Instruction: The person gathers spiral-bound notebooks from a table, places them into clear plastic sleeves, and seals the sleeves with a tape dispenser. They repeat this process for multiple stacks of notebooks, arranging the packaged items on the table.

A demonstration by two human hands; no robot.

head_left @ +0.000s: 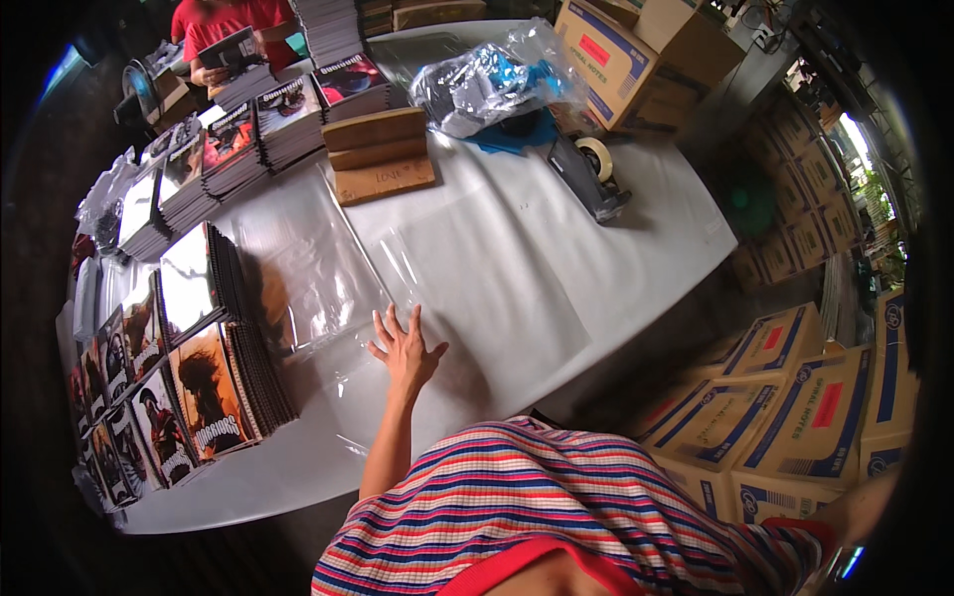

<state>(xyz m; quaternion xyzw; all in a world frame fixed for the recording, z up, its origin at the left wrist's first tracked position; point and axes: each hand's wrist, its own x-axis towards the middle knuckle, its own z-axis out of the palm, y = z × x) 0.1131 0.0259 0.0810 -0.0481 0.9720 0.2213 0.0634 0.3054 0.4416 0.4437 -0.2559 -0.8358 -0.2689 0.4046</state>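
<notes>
Clear, crinkly plastic sits right by the left hand point(405, 350): thin see-through sheeting point(313, 283), could be a bag, can't tell, lying flat on the white-covered tabletop point(636, 258), just right of the spiral notebooks point(214, 387). Pretty glossy stuff, with bright white streaks and little wrinkles where the light hits, plus a warm orange-brown patch showing near its left side. That left hand is open, back facing up, fingers and thumb spread wide; can't tell if it's actually pressing down. Right hand is out of sight, just some of the right arm point(867, 509) at the edge, so no clue if it's gripping something. Farther back: a brown cardboard piece point(383, 164), a black tape dispenser point(586, 181), and a clear bag point(492, 89) of blue and grey bits beside an open carton point(621, 70).
</notes>
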